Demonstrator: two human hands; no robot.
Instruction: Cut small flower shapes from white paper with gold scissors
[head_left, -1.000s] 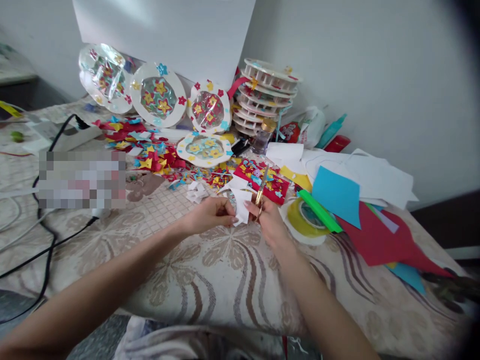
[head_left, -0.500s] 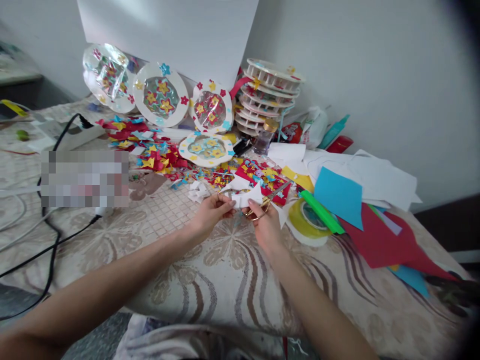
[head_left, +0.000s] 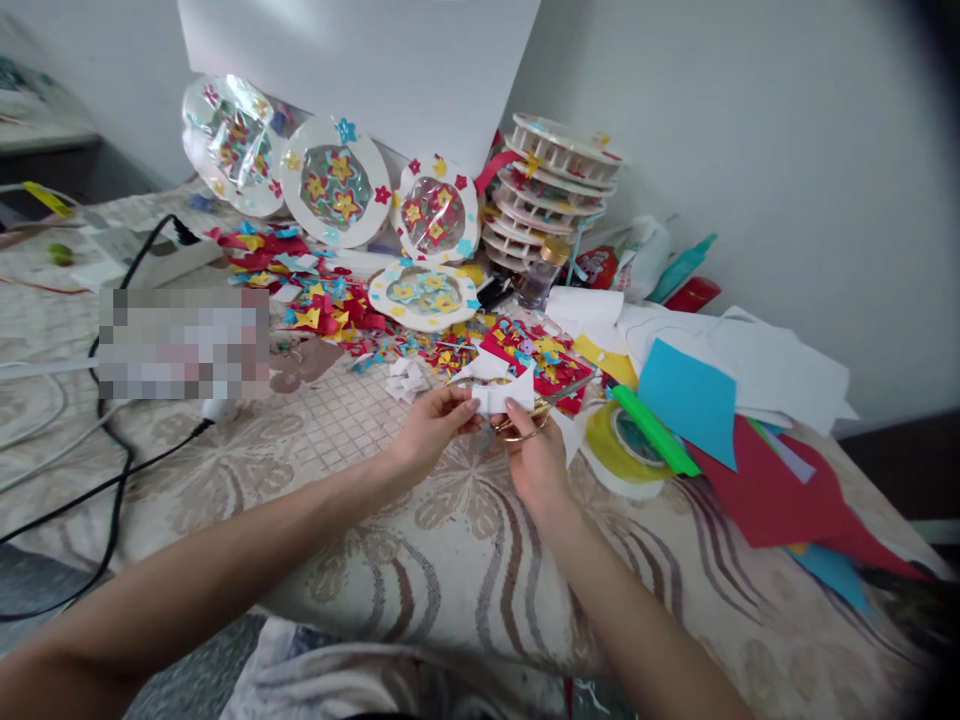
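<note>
A small piece of white paper (head_left: 495, 399) with a crease is stretched between my two hands above the table. My left hand (head_left: 437, 425) pinches its left end between thumb and fingers. The right end is under the thumb of my right hand (head_left: 538, 455), which also keeps a pair of gold-handled scissors (head_left: 572, 389) in its fingers, blades pointing away to the upper right. Just beyond the paper lie a cut white paper scrap (head_left: 484, 366) and a heap of tiny coloured paper bits (head_left: 536, 350). Small white paper pieces (head_left: 407, 378) are piled beyond my left hand.
Round star-decorated paper ornaments (head_left: 335, 185) lean at the back, beside a stack of white rings (head_left: 559, 190). Yellow tape (head_left: 607, 450), a green cutter (head_left: 656, 430) and coloured sheets (head_left: 686, 400) lie right. Cables (head_left: 124, 440) and a power strip (head_left: 165, 262) occupy the left.
The view has shifted slightly, so everything sits a little further right. Both hands keep their hold on the white paper, with the scissors still in the right hand.
</note>
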